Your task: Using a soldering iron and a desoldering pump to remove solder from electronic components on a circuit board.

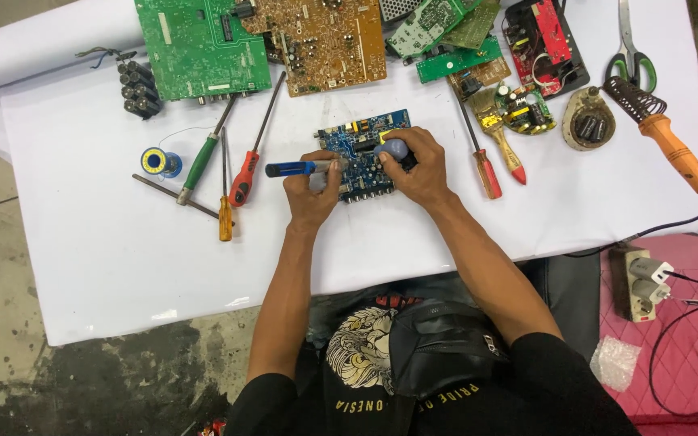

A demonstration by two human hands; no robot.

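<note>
We steadied the light, stiff, fragile blue circuit board [363,153] by its edges, left hand [313,190] gripping a blue-handled tool [300,168], right hand [418,167] closed around a grey knob [394,148].

Scissors [628,50], solder spool [155,161], green board [200,46].

A small blue circuit board [363,153] lies flat on the white surface [107,242], slightly tilted, its connector row along the 6 o'clock edge. A blue-handled tool [292,169] lies level, reaching the board from 9 o'clock; a grey-blue knob [395,148] sits at its 3 o'clock side
</note>
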